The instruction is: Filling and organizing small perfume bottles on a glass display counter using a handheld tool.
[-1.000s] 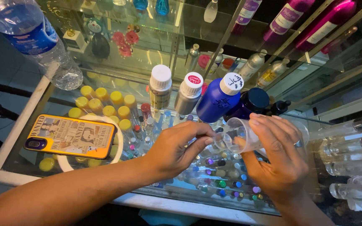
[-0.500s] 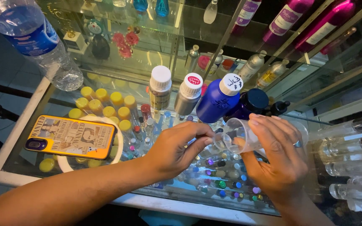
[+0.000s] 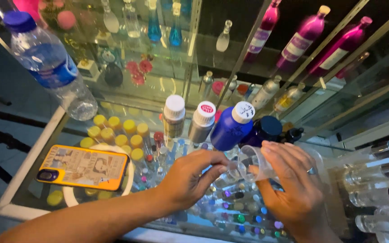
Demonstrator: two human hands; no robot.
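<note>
My right hand [image 3: 289, 184] grips a small clear plastic cup [image 3: 250, 160], tilted with its mouth toward the left. My left hand [image 3: 190, 177] sits just left of it, fingers pinched on a small clear vial [image 3: 230, 171] right at the cup's rim. Both hands hover over a glass counter top [image 3: 32, 157], above rows of tiny vials with coloured caps [image 3: 244, 211]. Directly behind the hands stand a blue bottle with a white cap [image 3: 229, 126], a dark blue bottle [image 3: 266, 130] and two silver bottles with white caps [image 3: 173, 117] [image 3: 202, 122].
A phone in an orange case [image 3: 83, 167] lies at the left, by yellow-capped jars [image 3: 115, 135]. A clear water bottle with a blue cap [image 3: 50, 67] stands at the far left. Pink bottles [image 3: 309, 36] sit on shelves behind. Clear tubes [image 3: 374, 189] lie at the right.
</note>
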